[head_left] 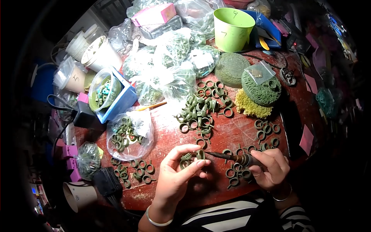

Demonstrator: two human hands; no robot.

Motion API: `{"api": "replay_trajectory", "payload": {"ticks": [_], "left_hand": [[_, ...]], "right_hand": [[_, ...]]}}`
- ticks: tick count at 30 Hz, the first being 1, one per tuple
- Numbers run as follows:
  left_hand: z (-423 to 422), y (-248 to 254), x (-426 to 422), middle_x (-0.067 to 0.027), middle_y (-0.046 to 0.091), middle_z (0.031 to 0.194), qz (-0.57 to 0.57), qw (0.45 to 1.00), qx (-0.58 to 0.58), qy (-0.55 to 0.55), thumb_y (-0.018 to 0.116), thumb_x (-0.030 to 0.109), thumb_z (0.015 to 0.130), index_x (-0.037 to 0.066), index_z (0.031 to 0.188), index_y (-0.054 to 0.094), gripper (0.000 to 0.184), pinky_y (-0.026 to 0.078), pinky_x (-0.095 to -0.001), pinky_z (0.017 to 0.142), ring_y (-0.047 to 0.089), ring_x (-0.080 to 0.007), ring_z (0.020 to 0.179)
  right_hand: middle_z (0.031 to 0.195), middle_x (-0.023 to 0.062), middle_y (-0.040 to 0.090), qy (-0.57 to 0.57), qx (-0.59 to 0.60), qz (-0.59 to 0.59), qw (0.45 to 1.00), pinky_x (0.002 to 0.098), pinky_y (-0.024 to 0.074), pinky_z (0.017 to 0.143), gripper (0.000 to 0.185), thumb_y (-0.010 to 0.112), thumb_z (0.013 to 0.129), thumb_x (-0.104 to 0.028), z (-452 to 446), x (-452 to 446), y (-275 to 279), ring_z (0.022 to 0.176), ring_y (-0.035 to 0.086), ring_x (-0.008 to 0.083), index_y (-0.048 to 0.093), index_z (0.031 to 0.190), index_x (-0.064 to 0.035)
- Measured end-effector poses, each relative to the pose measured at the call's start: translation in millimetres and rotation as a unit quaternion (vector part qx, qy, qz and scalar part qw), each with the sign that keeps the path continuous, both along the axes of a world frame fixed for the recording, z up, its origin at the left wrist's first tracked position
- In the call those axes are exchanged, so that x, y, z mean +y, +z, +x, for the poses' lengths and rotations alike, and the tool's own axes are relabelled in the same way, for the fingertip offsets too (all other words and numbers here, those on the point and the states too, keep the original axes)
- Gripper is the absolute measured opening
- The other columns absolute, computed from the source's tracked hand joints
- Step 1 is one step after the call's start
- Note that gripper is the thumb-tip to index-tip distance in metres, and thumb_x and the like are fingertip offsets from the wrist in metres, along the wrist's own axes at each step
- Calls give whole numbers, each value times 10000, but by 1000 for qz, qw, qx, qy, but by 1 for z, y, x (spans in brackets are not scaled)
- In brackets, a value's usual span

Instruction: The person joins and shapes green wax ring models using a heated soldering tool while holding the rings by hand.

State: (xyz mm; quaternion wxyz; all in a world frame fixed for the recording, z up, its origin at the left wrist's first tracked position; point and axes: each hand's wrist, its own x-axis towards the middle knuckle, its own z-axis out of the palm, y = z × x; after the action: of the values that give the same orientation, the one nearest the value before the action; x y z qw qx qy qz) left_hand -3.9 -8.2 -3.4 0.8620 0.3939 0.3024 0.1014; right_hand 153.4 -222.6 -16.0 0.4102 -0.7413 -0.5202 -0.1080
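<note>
My left hand (179, 170) is closed around small dark green rings (186, 163), one of them pinched between thumb and fingertips. From the right, my right hand (270, 165) grips a pen-like tool (244, 159) with a dark handle. The tool's thin tip points left and lies close to the ring at my left fingertips; whether they touch cannot be made out. Loose green rings (234, 176) lie on the red table just below the tool. A larger pile of green rings (199, 112) is beyond my hands.
Plastic bags (170, 77), a lime green bucket (234, 31) and round green textured blocks (261, 91) stand at the back of the red table (166, 123). On the left are a blue tray (125, 96), an open bag of rings (129, 135) and a black box (107, 181).
</note>
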Motion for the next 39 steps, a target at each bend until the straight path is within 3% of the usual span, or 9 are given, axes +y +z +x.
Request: {"api": "replay_trajectory", "payload": {"ticks": [2,5,21,24,26,27,30,35,39], "left_hand": [[1,1,-1,-146,620,1203,28,999,22,6,690,-96,891,-31,1245,579,376,623,-285,691,728,-239,976],[1,2,-1,-141,632,1133,22,1000,-1,3,688,-101,903,-56,1248,577,365,623,-276,741,715,-228,1011],[1,2,-2,-129,633,1137,30,999,-22,-2,693,-117,891,-51,1234,586,366,620,-288,776,701,-213,1011],[-1,3,3,-123,650,1102,11,1000,-3,-20,668,-66,932,-41,1257,579,338,612,-288,750,706,-222,996],[-3,-3,8,-122,664,1078,-96,993,-48,-57,639,11,977,-31,1282,574,314,593,-286,706,707,-228,982],[-3,-5,8,-130,668,1076,-110,991,-44,-62,626,97,1001,-19,1322,556,349,566,-279,665,698,-225,966],[-3,-2,11,-141,670,1080,-154,985,-59,-58,623,139,1003,-11,1360,530,399,554,-270,652,685,-211,952],[-3,-1,11,-157,672,1080,-183,979,-75,-50,600,174,1014,-18,1392,503,435,553,-269,639,680,-204,927],[0,4,8,-162,674,1020,-116,992,-11,-50,542,262,1027,-61,1441,431,537,498,-255,564,646,-203,869]], "right_hand": [[862,60,624,0,1,-1,1000,283,522,487,378,789,897,-280,0,0,0,615,636,173,702,1163,-27],[856,59,620,0,4,-8,1000,288,525,495,379,787,898,-278,-1,0,2,619,635,174,698,1170,-29],[837,54,605,19,7,-27,999,290,519,487,385,781,901,-278,-1,1,3,605,621,170,693,1178,-26],[841,55,606,14,2,-19,1000,291,518,483,385,783,900,-280,-1,1,2,604,622,171,694,1175,-26],[844,56,607,12,-2,-14,1000,292,518,482,385,784,899,-280,-1,2,2,604,624,171,695,1174,-26],[845,56,607,10,3,-15,1000,292,519,483,383,785,899,-279,-1,2,2,604,624,172,695,1172,-27],[844,56,606,8,7,-17,1000,292,521,485,381,787,897,-276,-1,2,3,605,623,172,695,1169,-26],[840,55,601,7,9,-21,1000,293,522,485,380,790,894,-271,-1,2,3,603,620,171,695,1166,-23],[840,54,600,13,13,-27,999,290,520,489,381,792,891,-263,-1,3,3,607,618,170,695,1167,-19]]}}
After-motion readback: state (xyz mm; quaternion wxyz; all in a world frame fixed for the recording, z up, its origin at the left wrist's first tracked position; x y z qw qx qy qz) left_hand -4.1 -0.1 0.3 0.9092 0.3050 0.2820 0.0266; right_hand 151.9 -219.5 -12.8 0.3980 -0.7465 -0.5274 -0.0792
